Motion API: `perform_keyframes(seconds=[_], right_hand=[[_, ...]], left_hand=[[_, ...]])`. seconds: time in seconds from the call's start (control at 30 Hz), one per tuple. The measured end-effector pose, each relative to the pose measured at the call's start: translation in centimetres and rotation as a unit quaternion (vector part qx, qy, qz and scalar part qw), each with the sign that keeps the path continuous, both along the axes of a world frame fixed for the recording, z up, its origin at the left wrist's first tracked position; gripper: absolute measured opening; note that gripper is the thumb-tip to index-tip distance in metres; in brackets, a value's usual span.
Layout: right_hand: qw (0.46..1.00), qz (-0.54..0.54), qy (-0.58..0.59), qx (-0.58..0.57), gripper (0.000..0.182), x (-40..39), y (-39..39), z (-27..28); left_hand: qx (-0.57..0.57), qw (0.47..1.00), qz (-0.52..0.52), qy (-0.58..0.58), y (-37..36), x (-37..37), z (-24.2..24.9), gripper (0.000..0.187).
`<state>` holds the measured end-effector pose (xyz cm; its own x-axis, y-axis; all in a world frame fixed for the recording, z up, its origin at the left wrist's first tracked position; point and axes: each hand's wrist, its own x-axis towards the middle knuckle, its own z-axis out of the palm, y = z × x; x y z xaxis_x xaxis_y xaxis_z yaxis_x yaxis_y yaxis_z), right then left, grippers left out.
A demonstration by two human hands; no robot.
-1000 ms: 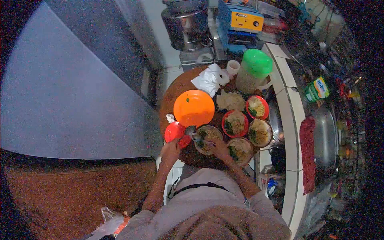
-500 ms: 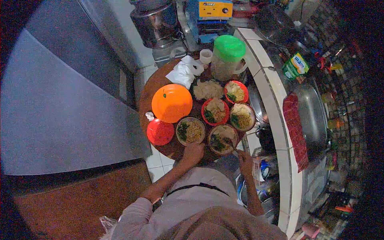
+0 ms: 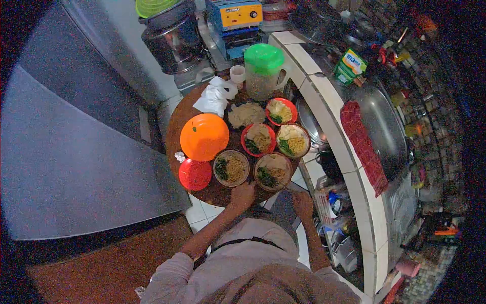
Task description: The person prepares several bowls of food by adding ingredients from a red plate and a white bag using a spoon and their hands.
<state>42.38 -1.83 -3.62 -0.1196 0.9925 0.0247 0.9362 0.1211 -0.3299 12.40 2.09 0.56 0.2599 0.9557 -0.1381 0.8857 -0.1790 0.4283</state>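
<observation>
Near the round table's front edge is my left hand [image 3: 243, 196], its fingers curled, just below a bowl of noodles and greens [image 3: 231, 168]. Whatever it may hold is too small to tell. My right hand [image 3: 302, 204] is off the table's front right edge, closed, with its contents hidden. Closest to it is a bowl of noodles, greens and a pale piece [image 3: 273, 171]. Behind stand a red bowl [image 3: 258, 140], a pale-rimmed bowl [image 3: 293, 141] and another red bowl [image 3: 281, 111], all with noodles. Pale food [image 3: 246, 115] lies behind them.
On the table [image 3: 174, 121] are an orange plate [image 3: 204, 137], a red dish [image 3: 195, 174], a white plastic bag [image 3: 215, 97], a white cup [image 3: 237, 74] and a green-lidded pitcher [image 3: 264, 71]. A tiled counter [image 3: 329, 109] with a red cloth [image 3: 363, 147] curves along the right.
My right hand has moved away from the front right bowl, and the utensil that was in that bowl no longer shows there. My left hand stays near the front edge. The view has shifted.
</observation>
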Motion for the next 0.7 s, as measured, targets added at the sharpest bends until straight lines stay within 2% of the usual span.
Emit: perform_keyframes(seconds=[0.07, 0.13, 0.17, 0.23, 0.27, 0.33, 0.4, 0.57, 0.7], right_hand=[[0.999, -0.021, 0.041, -0.020, 0.029, -1.1, -0.1, 2.5], [0.987, -0.071, 0.115, -0.084, 0.030, -2.6, -0.1, 5.4], [0.987, -0.074, 0.115, -0.085, 0.030, -2.0, -0.2, 3.6], [0.991, -0.019, 0.133, 0.025, 0.029, -0.3, -0.5, -1.9], [0.990, -0.021, 0.134, 0.025, 0.029, -0.9, -0.5, -0.9], [0.987, -0.040, 0.147, -0.057, 0.029, -2.8, 0.0, 2.6], [0.988, -0.044, 0.137, -0.059, 0.029, -3.4, 0.0, 3.2], [0.991, -0.046, 0.073, -0.099, 0.029, -3.4, -0.6, 4.5], [0.993, -0.079, 0.040, -0.077, 0.030, -2.4, -1.1, 3.4]], left_hand=[[0.052, 0.998, 0.030, 0.004, -0.1, 0.0, 0.8, 0.030], [0.015, 0.999, 0.034, 0.011, -0.2, -0.1, 3.3, 0.031], [-0.022, 0.999, 0.039, 0.018, -0.3, -0.1, 4.7, 0.032], [-0.023, 0.999, 0.027, 0.013, -0.9, -0.1, 5.6, 0.032], [-0.021, 1.000, 0.019, 0.008, -1.1, -0.2, 5.7, 0.032], [-0.038, 0.999, 0.005, -0.002, -1.6, 0.1, 5.1, 0.031], [-0.055, 0.998, -0.008, -0.014, -2.0, 0.6, 3.8, 0.030], [-0.009, 1.000, -0.008, -0.008, -2.4, 1.2, -0.1, 0.025], [-0.019, 0.999, -0.010, -0.024, -2.8, 1.1, 0.2, 0.025]])
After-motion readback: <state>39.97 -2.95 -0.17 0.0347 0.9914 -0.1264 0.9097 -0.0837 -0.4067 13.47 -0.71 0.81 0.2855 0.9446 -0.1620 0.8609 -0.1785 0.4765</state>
